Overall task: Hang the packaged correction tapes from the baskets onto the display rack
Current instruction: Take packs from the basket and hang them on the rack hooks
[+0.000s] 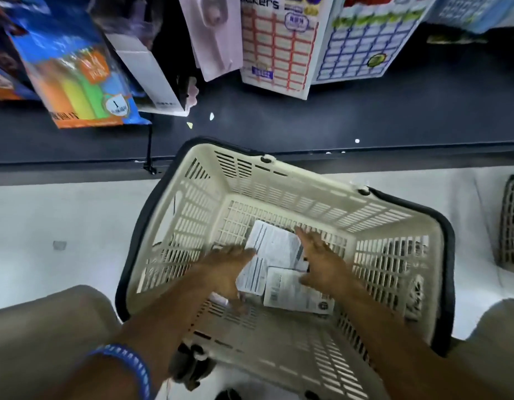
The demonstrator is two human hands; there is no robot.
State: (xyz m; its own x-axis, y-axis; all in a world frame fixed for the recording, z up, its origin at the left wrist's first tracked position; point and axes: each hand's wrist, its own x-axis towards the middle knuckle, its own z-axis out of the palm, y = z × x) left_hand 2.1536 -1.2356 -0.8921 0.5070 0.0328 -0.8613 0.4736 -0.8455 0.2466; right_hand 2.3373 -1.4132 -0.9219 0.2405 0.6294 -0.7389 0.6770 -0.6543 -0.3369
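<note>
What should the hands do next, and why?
Probably close the right hand on the nearest package and lift it. Both hands are open inside the basket, the left hand resting over another package, and nothing is gripped yet.

Bare forearms, no sleeves. Blue patterned wristband (128,368) round the left wrist. Khaki-grey trousers (45,327) over both knees.

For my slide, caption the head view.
Both hands, left hand and right hand, reach into a cream basket over white packages.
</note>
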